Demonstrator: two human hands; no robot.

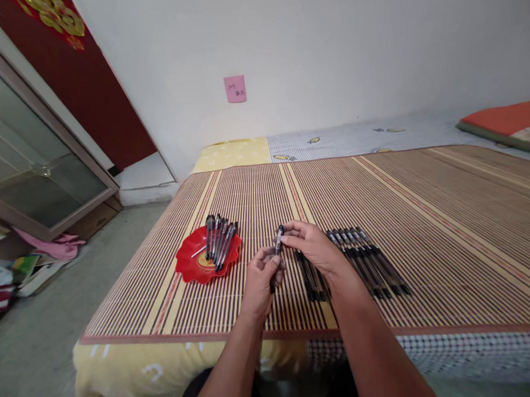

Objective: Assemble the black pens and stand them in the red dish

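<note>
Both my hands hold one black pen (278, 241) upright over the striped bamboo mat (425, 220). My left hand (262, 276) grips its lower barrel. My right hand (311, 246) pinches its upper end with fingertips. To the left, a red scalloped plate (193, 266) carries several black pens (220, 240). A row of several more black pens (369, 259) lies on the mat right of my hands, and a few pens (311, 279) lie under my right wrist.
The mat covers a bed with a yellow sheet (156, 365) at the near edge. An orange cushion (516, 121) lies at the far right. A glass-doored cabinet (33, 166) and a pile of cloth and books (22, 267) are on the floor to the left.
</note>
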